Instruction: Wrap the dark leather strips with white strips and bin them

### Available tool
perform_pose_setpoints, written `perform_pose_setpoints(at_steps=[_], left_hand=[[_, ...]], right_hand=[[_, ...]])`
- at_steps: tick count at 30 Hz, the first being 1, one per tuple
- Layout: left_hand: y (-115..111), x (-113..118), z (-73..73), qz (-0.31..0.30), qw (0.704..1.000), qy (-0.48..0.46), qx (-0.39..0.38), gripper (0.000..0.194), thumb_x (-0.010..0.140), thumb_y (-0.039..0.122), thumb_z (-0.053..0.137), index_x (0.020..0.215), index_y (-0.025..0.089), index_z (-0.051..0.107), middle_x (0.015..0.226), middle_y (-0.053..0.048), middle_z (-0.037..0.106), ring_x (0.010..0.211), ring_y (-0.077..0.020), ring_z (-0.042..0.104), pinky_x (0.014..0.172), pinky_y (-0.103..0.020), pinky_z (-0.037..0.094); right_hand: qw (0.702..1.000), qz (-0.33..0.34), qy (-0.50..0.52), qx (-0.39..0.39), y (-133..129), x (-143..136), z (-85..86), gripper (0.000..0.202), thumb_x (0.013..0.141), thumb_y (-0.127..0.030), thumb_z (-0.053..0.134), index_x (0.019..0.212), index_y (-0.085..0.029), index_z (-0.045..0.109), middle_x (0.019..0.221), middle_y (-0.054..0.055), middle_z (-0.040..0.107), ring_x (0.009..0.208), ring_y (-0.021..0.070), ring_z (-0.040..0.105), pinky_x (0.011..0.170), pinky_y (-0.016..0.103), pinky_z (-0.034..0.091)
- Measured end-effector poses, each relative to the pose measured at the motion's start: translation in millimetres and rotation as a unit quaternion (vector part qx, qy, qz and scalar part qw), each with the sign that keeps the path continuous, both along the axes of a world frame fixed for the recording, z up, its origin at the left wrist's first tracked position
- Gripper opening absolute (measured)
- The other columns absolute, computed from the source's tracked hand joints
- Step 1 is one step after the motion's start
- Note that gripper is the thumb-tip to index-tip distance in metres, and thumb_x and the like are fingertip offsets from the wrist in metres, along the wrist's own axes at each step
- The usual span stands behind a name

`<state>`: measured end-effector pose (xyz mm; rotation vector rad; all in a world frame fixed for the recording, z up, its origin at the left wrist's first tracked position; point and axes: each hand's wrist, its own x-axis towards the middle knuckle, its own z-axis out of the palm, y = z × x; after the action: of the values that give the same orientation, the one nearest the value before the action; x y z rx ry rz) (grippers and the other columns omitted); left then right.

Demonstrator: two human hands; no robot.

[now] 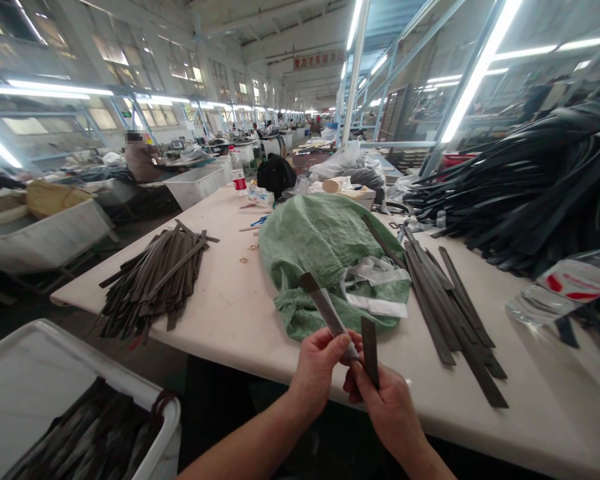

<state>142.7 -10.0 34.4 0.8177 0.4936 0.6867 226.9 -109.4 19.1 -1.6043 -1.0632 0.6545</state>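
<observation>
My left hand (316, 367) is closed on a dark grey-brown strap (310, 287), with a pale, whitish piece (349, 350) pinched against it under the thumb. Close beside it, my right hand (387, 398) grips another strap end (369, 343) that stands nearly upright. Whether both ends belong to one strap is hidden by the fingers. Just beyond the hands lies a green woven sack (313, 233), with white plastic pieces (375, 287) on it. Similar flat straps (445, 307) lie loosely to the right, and a thick bundle of straps (163, 277) rests at the table's left.
A pale table (230, 280) stretches ahead. Long black strips (530, 187) are heaped at right behind a water bottle (560, 290). A white bin (45, 333) with dark strips stands lower left. Farther back are a red-labelled bottle (237, 172), a black bag (276, 175) and a seated person (143, 160).
</observation>
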Motion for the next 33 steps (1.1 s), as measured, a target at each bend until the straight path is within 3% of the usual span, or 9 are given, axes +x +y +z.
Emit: perform_pose_setpoints(at_steps=[3, 6, 11, 14, 19, 24, 29, 31, 33], left_hand=[[21.0, -5.3, 15.9, 0.077, 0.996, -0.037, 0.023, 0.035, 0.072, 0.039, 0.077, 0.097, 0.015, 0.069, 0.095, -0.008, 0.071, 0.083, -0.0194, 0.067, 0.07, -0.026, 0.051], [37.2, -7.0, 25.6, 0.119, 0.991, -0.055, 0.0, 0.031, 0.071, 0.038, 0.078, 0.09, 0.015, 0.069, 0.095, -0.007, 0.071, 0.082, -0.0179, 0.068, 0.078, -0.028, 0.051], [15.7, -8.1, -1.8, 0.064, 0.995, -0.008, -0.082, 0.04, 0.065, 0.043, 0.081, 0.087, 0.012, 0.066, 0.078, -0.007, 0.069, 0.064, -0.0152, 0.064, 0.051, -0.022, 0.044], [6.5, -16.2, -13.4, 0.064, 0.992, -0.008, -0.108, 0.043, 0.065, 0.044, 0.081, 0.089, 0.012, 0.066, 0.074, -0.005, 0.067, 0.059, -0.0133, 0.061, 0.05, -0.021, 0.043], [16.3, -38.1, -10.0, 0.141, 0.984, -0.041, -0.103, 0.039, 0.07, 0.041, 0.079, 0.094, 0.012, 0.065, 0.078, -0.006, 0.07, 0.072, -0.0153, 0.066, 0.069, -0.025, 0.052], [10.9, -56.4, -20.3, 0.128, 0.988, -0.024, -0.083, 0.036, 0.073, 0.041, 0.076, 0.093, 0.013, 0.063, 0.076, -0.006, 0.068, 0.064, -0.0142, 0.063, 0.046, -0.019, 0.042], [-2.5, -69.4, -34.0, 0.117, 0.991, -0.009, -0.066, 0.034, 0.077, 0.043, 0.07, 0.094, 0.015, 0.061, 0.069, -0.001, 0.063, 0.037, -0.0059, 0.042, 0.032, -0.018, 0.029], [1.4, -79.6, -29.4, 0.123, 0.991, -0.016, -0.051, 0.034, 0.075, 0.041, 0.071, 0.092, 0.014, 0.062, 0.067, 0.0, 0.062, 0.038, -0.0055, 0.042, 0.034, -0.018, 0.03], [16.9, -100.9, -15.6, 0.143, 0.989, -0.034, -0.028, 0.035, 0.074, 0.042, 0.072, 0.092, 0.013, 0.063, 0.069, -0.002, 0.064, 0.046, -0.0088, 0.052, 0.042, -0.019, 0.04]], right_hand=[[1.0, 0.017, -0.005, -0.015, -1.3, -2.1, -2.6, 0.039, 0.094, -0.05, 0.045, 0.089, -0.017, 0.063, 0.061, 0.001, 0.06, 0.05, 0.0173, 0.059, 0.05, 0.027, 0.048], [0.999, 0.031, -0.012, -0.027, -0.4, -5.2, -6.0, 0.041, 0.095, -0.051, 0.043, 0.089, -0.016, 0.063, 0.061, 0.002, 0.061, 0.051, 0.0174, 0.059, 0.05, 0.027, 0.048], [0.999, 0.037, -0.011, -0.022, 12.0, -10.5, -7.4, 0.042, 0.095, -0.052, 0.042, 0.077, -0.018, 0.059, 0.06, 0.002, 0.06, 0.05, 0.0178, 0.059, 0.05, 0.027, 0.048], [0.998, 0.054, -0.011, -0.023, 17.0, -16.3, -7.9, 0.043, 0.095, -0.051, 0.043, 0.071, -0.019, 0.057, 0.06, 0.003, 0.061, 0.05, 0.0179, 0.059, 0.05, 0.027, 0.048], [0.994, 0.1, 0.022, -0.034, 16.2, -29.5, -11.6, 0.038, 0.095, -0.049, 0.045, 0.081, -0.018, 0.061, 0.069, 0.005, 0.066, 0.057, 0.019, 0.063, 0.055, 0.028, 0.053], [0.994, 0.097, 0.004, -0.048, 22.5, -42.8, -13.6, 0.041, 0.094, -0.052, 0.044, 0.089, -0.016, 0.065, 0.064, 0.004, 0.064, 0.054, 0.019, 0.063, 0.051, 0.027, 0.053], [0.992, 0.119, 0.006, -0.036, 42.4, -60.6, -8.8, 0.049, 0.091, -0.056, 0.048, 0.109, -0.015, 0.066, 0.063, 0.004, 0.065, 0.053, 0.0202, 0.063, 0.051, 0.028, 0.056], [0.99, 0.132, 0.021, -0.039, 49.7, -66.2, -4.1, 0.053, 0.088, -0.058, 0.052, 0.116, -0.015, 0.065, 0.071, 0.006, 0.07, 0.056, 0.0219, 0.065, 0.054, 0.03, 0.058], [0.988, 0.143, 0.028, -0.053, 54.4, -64.5, 0.2, 0.055, 0.083, -0.062, 0.056, 0.112, -0.017, 0.068, 0.079, 0.008, 0.073, 0.062, 0.0246, 0.069, 0.06, 0.033, 0.061]])
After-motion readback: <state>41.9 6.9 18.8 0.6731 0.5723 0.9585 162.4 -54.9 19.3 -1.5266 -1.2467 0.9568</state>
